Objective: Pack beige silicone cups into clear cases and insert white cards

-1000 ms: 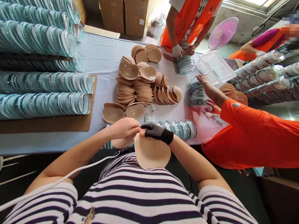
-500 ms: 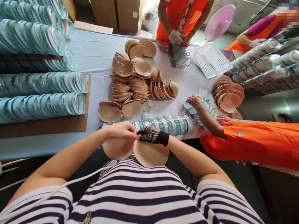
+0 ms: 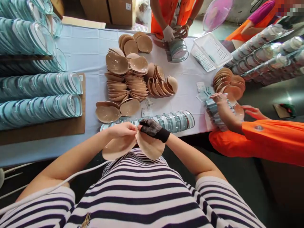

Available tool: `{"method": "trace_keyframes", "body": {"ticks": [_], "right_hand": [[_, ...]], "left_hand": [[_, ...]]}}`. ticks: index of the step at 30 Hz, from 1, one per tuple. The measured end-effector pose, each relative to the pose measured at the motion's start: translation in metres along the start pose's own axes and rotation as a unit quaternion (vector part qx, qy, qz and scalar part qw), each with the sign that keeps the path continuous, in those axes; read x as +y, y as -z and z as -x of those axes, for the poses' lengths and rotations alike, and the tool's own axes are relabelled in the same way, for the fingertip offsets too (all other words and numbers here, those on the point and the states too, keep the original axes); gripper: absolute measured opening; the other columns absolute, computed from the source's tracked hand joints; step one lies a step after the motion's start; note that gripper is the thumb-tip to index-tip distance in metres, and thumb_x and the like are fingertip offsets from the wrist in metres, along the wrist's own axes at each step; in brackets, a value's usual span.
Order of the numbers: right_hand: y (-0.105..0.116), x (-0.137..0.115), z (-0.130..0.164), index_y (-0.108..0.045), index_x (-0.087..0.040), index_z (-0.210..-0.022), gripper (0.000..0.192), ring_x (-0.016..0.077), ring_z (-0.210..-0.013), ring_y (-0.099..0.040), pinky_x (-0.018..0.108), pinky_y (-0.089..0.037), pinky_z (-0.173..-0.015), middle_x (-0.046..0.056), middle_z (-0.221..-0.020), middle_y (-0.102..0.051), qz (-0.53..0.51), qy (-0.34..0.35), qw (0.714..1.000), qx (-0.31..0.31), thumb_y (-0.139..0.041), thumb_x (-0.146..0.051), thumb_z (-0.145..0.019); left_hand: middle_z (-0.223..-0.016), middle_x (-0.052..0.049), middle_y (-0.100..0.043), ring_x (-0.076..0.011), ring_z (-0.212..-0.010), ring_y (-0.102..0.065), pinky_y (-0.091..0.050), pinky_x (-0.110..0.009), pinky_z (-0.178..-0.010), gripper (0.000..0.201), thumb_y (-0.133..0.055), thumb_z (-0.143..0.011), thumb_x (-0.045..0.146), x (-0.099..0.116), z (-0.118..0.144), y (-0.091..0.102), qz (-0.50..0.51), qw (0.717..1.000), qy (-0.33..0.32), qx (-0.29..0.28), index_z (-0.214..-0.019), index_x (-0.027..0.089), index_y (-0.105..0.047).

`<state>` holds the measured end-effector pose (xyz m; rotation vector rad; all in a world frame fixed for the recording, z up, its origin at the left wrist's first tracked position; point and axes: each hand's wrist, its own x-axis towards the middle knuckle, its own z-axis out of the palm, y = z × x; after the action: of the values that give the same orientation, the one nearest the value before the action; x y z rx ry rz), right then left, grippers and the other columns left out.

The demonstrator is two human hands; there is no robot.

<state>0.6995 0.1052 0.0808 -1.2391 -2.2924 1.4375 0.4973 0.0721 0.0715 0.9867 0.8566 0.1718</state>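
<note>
The pair of beige bra cups [image 3: 133, 146] is now held higher, at the counter [image 3: 95, 53] edge, pinched closed by the left hand [image 3: 123, 130] and gloved right hand [image 3: 152, 127]. A clear case row [image 3: 171, 121] lies just beyond.

No legible text anywhere. White label on the cardboard box [image 3: 128, 6] is too small to read. Paper tags [image 3: 146, 111] just beside the stack of beige pads [image 3: 125, 87] carry print, blurred. Small badge on the orange sleeve [image 3: 258, 128], unreadable too.
</note>
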Motion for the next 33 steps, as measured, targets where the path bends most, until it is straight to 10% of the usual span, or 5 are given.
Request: {"method": "trace_keyframes", "body": {"ticks": [5, 11, 17, 23, 33], "right_hand": [[0.023, 0.001, 0.007, -0.053, -0.019, -0.067, 0.030, 0.0131, -0.069, -0.046, 0.026, -0.036, -0.069, 0.001, -0.071, -0.055, 0.028, -0.002, 0.995, 0.096, -0.047, -0.038, -0.089], [0.020, -0.002, 0.027, -0.045, -0.018, -0.067, 0.034, 0.0087, -0.057, -0.038, 0.022, -0.031, -0.053, -0.006, -0.059, -0.040, -0.179, -0.014, 0.961, -0.211, -0.057, -0.044, -0.084], [0.019, 0.006, 0.030, -0.040, -0.018, -0.062, 0.039, 0.0084, -0.061, -0.035, 0.023, -0.031, -0.056, -0.005, -0.063, -0.039, -0.161, -0.006, 0.983, -0.089, -0.057, -0.046, -0.084], [0.017, 0.015, 0.025, -0.059, -0.016, -0.074, 0.031, 0.0088, -0.058, -0.042, 0.022, -0.035, -0.053, -0.003, -0.062, -0.049, -0.150, -0.042, 0.956, -0.247, -0.060, -0.046, -0.081], [0.005, 0.010, 0.033, -0.070, -0.014, -0.083, 0.015, 0.0137, -0.074, -0.060, 0.025, -0.049, -0.070, 0.002, -0.079, -0.069, -0.086, 0.100, 0.973, -0.189, -0.062, -0.027, -0.082]], "left_hand": [[-0.075, -0.003, -0.064, -0.0156, -0.071, -0.058, -0.046, -0.027, -0.068, 0.032, -0.063, -0.080, 0.048, 0.004, 0.000, -0.003, 0.103, 0.994, -0.035, 0.020, -0.076, 0.016, -0.066], [-0.069, -0.002, -0.063, -0.0140, -0.071, -0.057, -0.043, -0.024, -0.069, 0.026, -0.067, -0.079, 0.038, 0.019, 0.011, -0.017, -0.031, 0.997, -0.038, -0.055, -0.071, 0.014, -0.070], [-0.098, -0.005, -0.063, -0.0178, -0.096, -0.057, -0.044, -0.023, -0.085, 0.024, -0.067, -0.079, 0.040, 0.007, 0.011, -0.018, -0.115, 0.987, -0.101, -0.043, -0.083, 0.017, -0.073], [-0.074, -0.002, -0.061, -0.0153, -0.076, -0.056, -0.040, -0.022, -0.068, 0.021, -0.060, -0.078, 0.033, 0.010, -0.001, -0.019, -0.248, 0.966, -0.070, -0.008, -0.074, 0.015, -0.071], [-0.067, -0.001, -0.060, -0.0133, -0.067, -0.053, -0.037, -0.021, -0.059, 0.020, -0.067, -0.071, 0.034, 0.014, 0.001, -0.015, -0.175, 0.982, -0.062, -0.043, -0.068, 0.014, -0.069]]}}
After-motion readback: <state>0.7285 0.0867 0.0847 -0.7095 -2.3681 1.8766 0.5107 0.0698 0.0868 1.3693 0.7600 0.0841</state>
